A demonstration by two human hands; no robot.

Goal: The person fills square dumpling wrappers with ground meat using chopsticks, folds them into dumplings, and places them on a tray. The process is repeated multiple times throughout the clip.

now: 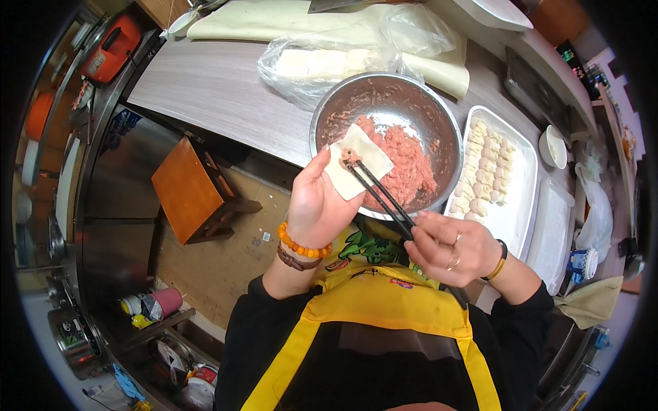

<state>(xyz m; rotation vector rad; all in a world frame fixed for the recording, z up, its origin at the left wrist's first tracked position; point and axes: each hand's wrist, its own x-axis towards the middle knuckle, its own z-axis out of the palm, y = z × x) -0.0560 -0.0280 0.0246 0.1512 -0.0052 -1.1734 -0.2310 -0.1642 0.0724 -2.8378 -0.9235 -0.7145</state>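
A square dough wrapper [366,163] lies flat across the palm and fingers of my left hand [316,198], which is held palm up over the near left rim of a steel mixing bowl [329,105]. My right hand [455,249] grips a pair of dark chopsticks [385,198]. Their tips touch a small dab of minced meat [350,155] on the wrapper. Pink minced meat [406,167] fills part of the bowl below. To the right, a white tray [506,226] holds rows of folded dumplings [483,169].
Behind the bowl sits a clear plastic bag [288,77] with stacked wrappers [313,62]. A pale cloth [236,23] covers the counter's back. A white bowl [553,146] and a translucent plastic container [551,231] stand right of the tray. A wooden stool [187,190] is on the floor at left.
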